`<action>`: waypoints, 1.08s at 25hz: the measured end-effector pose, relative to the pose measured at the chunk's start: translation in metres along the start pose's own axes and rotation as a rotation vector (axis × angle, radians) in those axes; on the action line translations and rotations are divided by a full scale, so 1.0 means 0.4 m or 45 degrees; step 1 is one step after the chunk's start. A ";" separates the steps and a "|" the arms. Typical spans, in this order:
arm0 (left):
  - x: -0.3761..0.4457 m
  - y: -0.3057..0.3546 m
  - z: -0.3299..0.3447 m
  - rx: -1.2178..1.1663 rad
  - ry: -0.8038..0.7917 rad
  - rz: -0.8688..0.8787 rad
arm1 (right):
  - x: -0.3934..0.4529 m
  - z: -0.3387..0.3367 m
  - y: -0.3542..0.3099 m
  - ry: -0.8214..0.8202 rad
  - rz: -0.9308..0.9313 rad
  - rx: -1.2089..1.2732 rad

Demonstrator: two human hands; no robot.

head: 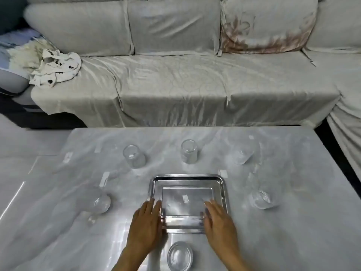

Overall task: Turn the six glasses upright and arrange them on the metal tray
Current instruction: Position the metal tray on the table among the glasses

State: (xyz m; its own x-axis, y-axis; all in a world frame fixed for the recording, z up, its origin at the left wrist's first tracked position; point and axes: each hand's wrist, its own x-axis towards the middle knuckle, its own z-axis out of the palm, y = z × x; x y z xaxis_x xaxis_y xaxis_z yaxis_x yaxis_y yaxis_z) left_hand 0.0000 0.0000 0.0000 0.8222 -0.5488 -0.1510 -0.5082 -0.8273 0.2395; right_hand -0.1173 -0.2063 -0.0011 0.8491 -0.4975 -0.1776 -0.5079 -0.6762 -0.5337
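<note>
Metal tray (188,179) sits near the front middle of the pale table (293,231), its near corners covered by the left hand (145,226) and right hand (219,224), both flat with fingers stretched out and gripping nothing. Six glasses ring it with open tabletop between: three (134,156) (189,151) (242,154) toward the far edge, one at each side (102,202) (261,199), one (180,257) at the near edge between the wrists. No writing can be read.

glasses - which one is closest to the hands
The glass at the near table edge, sitting between the two wrists, just behind the metal tray. The other five ring the tray farther out.
</note>
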 end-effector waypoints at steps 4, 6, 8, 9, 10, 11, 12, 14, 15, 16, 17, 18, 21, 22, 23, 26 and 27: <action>0.035 -0.014 0.208 0.025 0.143 0.215 | 0.025 0.203 0.100 0.075 -0.203 -0.340; 0.011 -0.017 0.288 -0.031 0.212 0.233 | 0.012 0.267 0.131 0.137 -0.253 -0.364; -0.001 -0.037 0.319 -0.037 0.405 0.185 | 0.012 0.295 0.150 0.336 -0.303 -0.420; 0.005 -0.040 0.324 -0.025 0.456 0.154 | 0.019 0.299 0.154 0.368 -0.299 -0.451; 0.006 -0.038 0.328 -0.025 0.471 0.148 | 0.021 0.301 0.154 0.375 -0.275 -0.457; 0.004 -0.033 0.328 -0.028 0.451 0.151 | 0.017 0.299 0.146 0.382 -0.266 -0.471; -0.003 -0.029 0.328 -0.027 0.452 0.160 | 0.008 0.297 0.139 0.398 -0.263 -0.485; -0.010 -0.022 0.324 -0.018 0.415 0.145 | 0.003 0.293 0.133 0.400 -0.249 -0.488; -0.010 -0.023 0.320 -0.013 0.403 0.142 | 0.000 0.287 0.126 0.400 -0.248 -0.474; -0.009 -0.024 0.316 -0.025 0.409 0.143 | -0.001 0.283 0.123 0.414 -0.244 -0.468; -0.008 -0.024 0.313 -0.026 0.423 0.145 | -0.001 0.279 0.119 0.399 -0.244 -0.470; -0.012 -0.022 0.311 -0.029 0.434 0.149 | -0.003 0.280 0.116 0.395 -0.250 -0.471; -0.020 -0.019 0.303 -0.029 0.428 0.149 | -0.015 0.270 0.108 0.410 -0.270 -0.495; -0.019 -0.019 0.303 -0.012 0.422 0.149 | -0.015 0.267 0.109 0.410 -0.279 -0.495; -0.019 -0.020 0.301 -0.006 0.413 0.148 | -0.015 0.264 0.107 0.413 -0.294 -0.489; -0.017 -0.021 0.306 -0.019 0.397 0.139 | -0.012 0.272 0.114 0.440 -0.294 -0.495; -0.019 -0.023 0.307 -0.031 0.395 0.125 | -0.011 0.278 0.114 0.460 -0.297 -0.505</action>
State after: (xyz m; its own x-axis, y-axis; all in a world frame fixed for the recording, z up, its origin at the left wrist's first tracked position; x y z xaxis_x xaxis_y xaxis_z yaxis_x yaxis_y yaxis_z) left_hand -0.0330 -0.0031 -0.1189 0.8103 -0.5601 0.1724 -0.5858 -0.7670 0.2618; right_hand -0.1281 -0.1748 -0.1166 0.8769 -0.4177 0.2377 -0.3882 -0.9072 -0.1621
